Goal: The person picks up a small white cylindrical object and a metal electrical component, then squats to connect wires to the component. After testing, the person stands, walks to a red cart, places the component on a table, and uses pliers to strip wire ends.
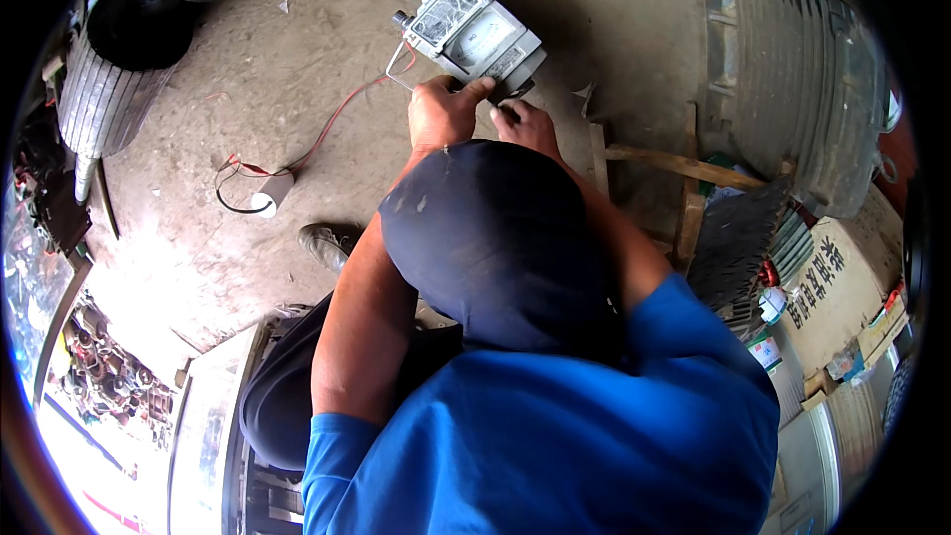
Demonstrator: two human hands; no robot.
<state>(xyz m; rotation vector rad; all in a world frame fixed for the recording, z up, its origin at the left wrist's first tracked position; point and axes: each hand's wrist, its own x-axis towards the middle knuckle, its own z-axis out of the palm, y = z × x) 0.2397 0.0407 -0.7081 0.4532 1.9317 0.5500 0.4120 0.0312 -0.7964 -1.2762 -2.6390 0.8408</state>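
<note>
A grey insulation tester (483,35) with a dial window and two dark terminals sits on the concrete floor ahead of me. My left hand (444,114) grips its near edge, thumb laid along the casing. Beside it, my right hand (530,127) has its fingers curled at the dark crank (515,92) on the tester's near right side; the handle itself is mostly hidden. From the terminals a red lead (342,107) runs left to a white cylinder (273,195), probably a capacitor, with clips at its end. A white lead (390,63) loops beside the tester. A dark cap covers part of both forearms.
Ribbed curved grey panels (783,79) lie at the right, near a wooden frame (684,168) and a cardboard box (842,272). Large black-mouthed ribbed tubes (124,69) lie at the upper left. Small metal parts (114,372) are heaped at the lower left, beside a glass-sided case (203,431).
</note>
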